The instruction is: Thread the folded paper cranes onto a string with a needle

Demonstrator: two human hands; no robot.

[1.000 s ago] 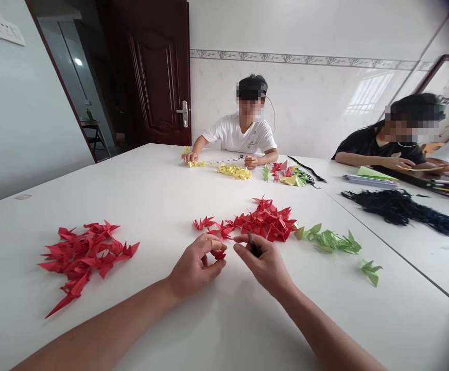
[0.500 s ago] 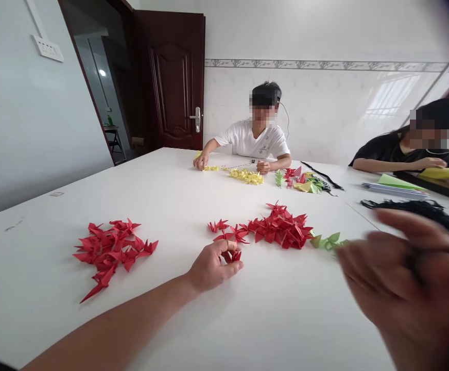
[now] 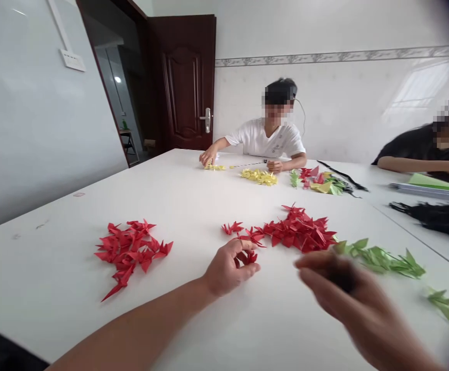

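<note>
My left hand rests on the white table, its fingers curled round a small red folded-paper piece. To the right, my right hand is blurred by motion, and whatever its fingers hold, if anything, cannot be made out. A large heap of red paper cranes lies just beyond and between my hands. Another group of red cranes is spread to the left of my left hand. Light green paper cranes stretch out past my right hand, with a separate green one nearer the right edge.
Across the white table, a person in a white shirt handles yellow paper pieces. Mixed coloured cranes lie nearby. Black cords and stacked paper are at the right, before a person in black.
My right hand has moved left and inward, toward my left hand, uncovering more green cranes. My left hand still holds the red piece. The view has turned slightly right.
</note>
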